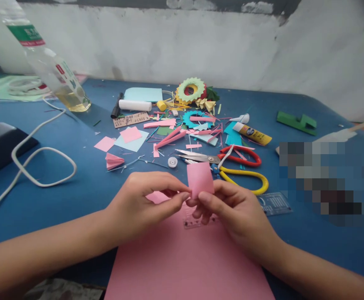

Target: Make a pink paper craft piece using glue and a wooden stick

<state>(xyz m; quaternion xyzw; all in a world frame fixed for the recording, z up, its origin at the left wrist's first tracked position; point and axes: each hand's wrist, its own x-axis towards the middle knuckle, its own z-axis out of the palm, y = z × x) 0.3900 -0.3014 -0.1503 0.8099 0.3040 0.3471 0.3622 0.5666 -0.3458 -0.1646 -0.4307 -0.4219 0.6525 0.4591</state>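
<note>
Between my two hands is a small square of pink paper (199,177), held up above a large pink sheet (188,266). My right hand (232,204) grips its lower right part, thumb in front and fingers behind. With thumb and forefinger pressed together, my left hand (152,200) pinches at the paper's lower left corner. Under the hands a clear plastic ruler (197,221) lies on the large sheet, partly covered by my fingers. Just beyond the paper are scissors with red handles (241,155) and a pair with yellow handles (247,177).
Coloured paper scraps, a pink folded fan (114,161), a yellow glue tube (253,133) and toothed paper rings (191,89) lie toward the wall. At left stand a tilted-looking bottle (66,83) and a white cable (28,137). A green piece (296,123) lies at right.
</note>
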